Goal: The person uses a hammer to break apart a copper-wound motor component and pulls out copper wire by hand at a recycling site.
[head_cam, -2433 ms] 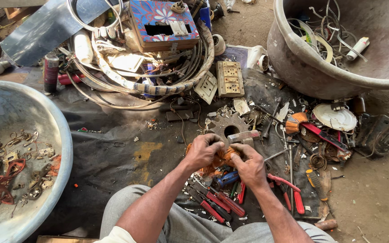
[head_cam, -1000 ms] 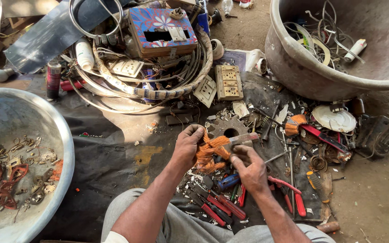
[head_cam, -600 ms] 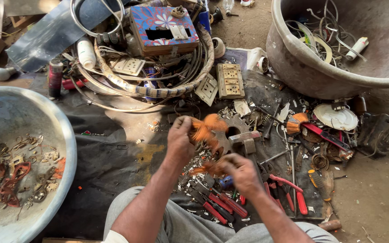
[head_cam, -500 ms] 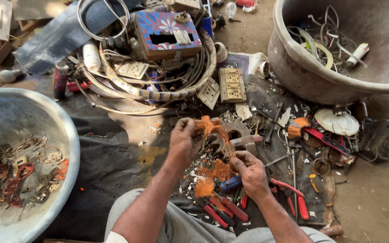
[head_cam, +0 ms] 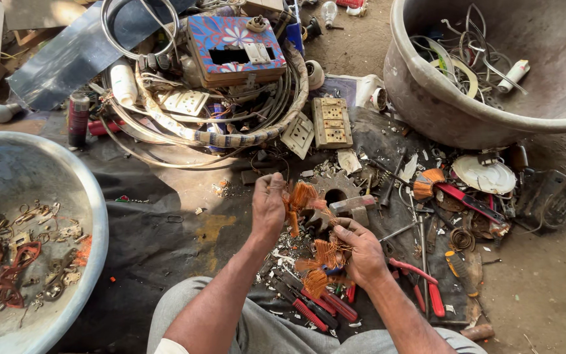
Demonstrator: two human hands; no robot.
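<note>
Far left, grey metal basin (head_cam: pixel 67 190) loaded with scrap bits. Mid-frame, left hand (head_cam: pixel 268 204) clenched around a tuft of orange copper wire (head_cam: pixel 301 196), lifted above the dark ground sheet (head_cam: pixel 158 242); just right and lower, right hand (head_cam: pixel 359 249) gripped more copper strands (head_cam: pixel 325 252) over red-handled pliers (head_cam: pixel 322 305). Far right, big tub (head_cam: pixel 427 105) of tangled wires.

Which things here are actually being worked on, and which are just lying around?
In hand:
- left hand gripping a copper wire bundle
- right hand pulling copper wire strands

Lying about:
- red-handled pliers
- switch plate
- painted box
- metal basin of scrap
- grey tub
</note>
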